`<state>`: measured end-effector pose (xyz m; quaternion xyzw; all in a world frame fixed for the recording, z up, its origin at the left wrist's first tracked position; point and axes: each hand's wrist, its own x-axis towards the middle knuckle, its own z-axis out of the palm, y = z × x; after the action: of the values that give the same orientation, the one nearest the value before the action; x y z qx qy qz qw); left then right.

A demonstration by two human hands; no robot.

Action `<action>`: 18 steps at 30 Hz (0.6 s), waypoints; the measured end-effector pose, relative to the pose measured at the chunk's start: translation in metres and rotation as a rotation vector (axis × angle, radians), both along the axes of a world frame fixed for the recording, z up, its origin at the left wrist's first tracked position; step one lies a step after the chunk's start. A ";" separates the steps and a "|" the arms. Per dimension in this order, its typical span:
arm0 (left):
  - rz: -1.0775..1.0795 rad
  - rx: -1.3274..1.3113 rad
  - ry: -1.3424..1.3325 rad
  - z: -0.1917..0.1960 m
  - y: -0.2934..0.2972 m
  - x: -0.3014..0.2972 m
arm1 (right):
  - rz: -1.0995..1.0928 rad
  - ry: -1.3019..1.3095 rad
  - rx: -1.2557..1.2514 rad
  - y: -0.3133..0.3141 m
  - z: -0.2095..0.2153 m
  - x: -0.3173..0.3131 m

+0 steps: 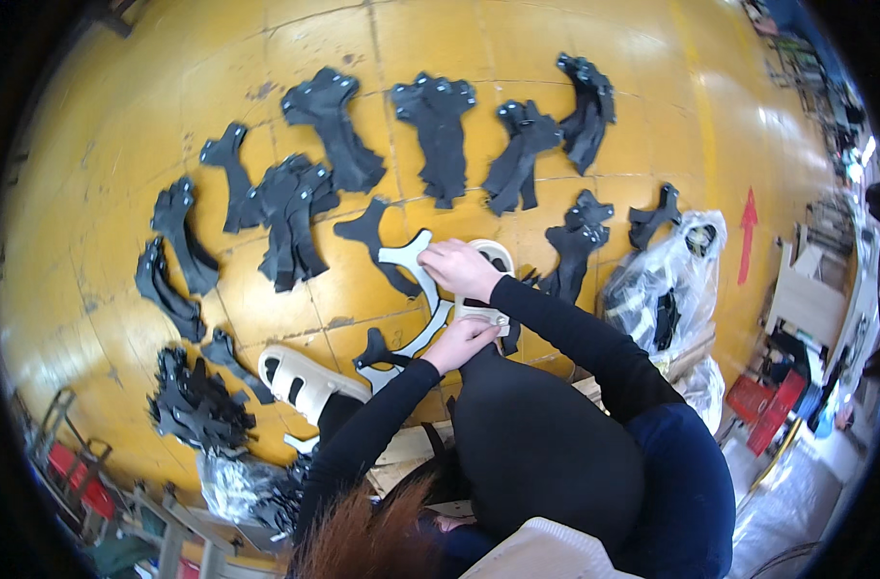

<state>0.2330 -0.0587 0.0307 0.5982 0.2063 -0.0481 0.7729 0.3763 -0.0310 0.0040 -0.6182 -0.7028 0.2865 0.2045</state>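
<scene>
My right hand (464, 270) is closed, fingers pinching the forked upper end of a white Y-shaped strip (398, 255). That strip curves down toward my left hand (459, 344), whose fingers are pressed together by my knee; what they hold, if anything, I cannot make out. A second pale strip (422, 340) runs down-left beneath that hand, and whether the two are joined is unclear. Beside the strips lie a dark Y-shaped piece (370, 229) and another dark piece (376, 349), partly covered. A small beige tab (502, 328) shows just right of my left hand.
Several bunches of dark Y-shaped pieces (435, 135) lie in an arc on the yellow floor. A larger heap (194, 400) sits at left. A clear plastic bag (667, 280) stands at right. Beige clogs (309, 381) are on my feet. A red arrow (750, 227) marks the floor.
</scene>
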 end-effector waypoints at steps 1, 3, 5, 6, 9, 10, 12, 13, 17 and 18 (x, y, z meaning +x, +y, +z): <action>-0.007 0.007 -0.005 0.003 0.001 0.000 | -0.035 0.018 0.013 -0.002 0.001 0.002; -0.006 0.024 -0.010 0.006 0.003 0.002 | -0.091 0.060 0.069 -0.005 -0.003 0.002; 0.008 0.017 -0.055 0.002 -0.001 0.003 | -0.123 0.080 0.100 -0.006 -0.006 0.003; 0.017 0.016 -0.070 0.002 0.000 0.001 | -0.135 0.067 0.126 -0.007 -0.008 0.002; -0.012 0.007 -0.020 0.003 0.000 -0.001 | -0.162 0.024 0.205 -0.008 -0.010 0.001; -0.006 -0.003 -0.020 0.003 0.000 -0.001 | -0.175 0.031 0.229 -0.006 -0.011 0.000; -0.030 -0.011 -0.002 0.005 0.003 -0.002 | -0.203 0.044 0.275 -0.004 -0.013 -0.001; -0.035 -0.015 -0.009 0.006 0.004 -0.001 | -0.187 0.042 0.261 -0.005 -0.015 -0.001; -0.067 -0.029 0.008 0.018 0.007 0.005 | -0.170 0.045 0.238 -0.008 -0.020 0.000; -0.046 -0.024 0.008 0.016 0.007 0.004 | -0.159 0.042 0.259 -0.006 -0.021 -0.001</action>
<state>0.2369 -0.0516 0.0471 0.5931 0.1949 -0.0710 0.7779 0.3751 -0.0366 -0.0173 -0.6343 -0.6782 0.1893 0.3193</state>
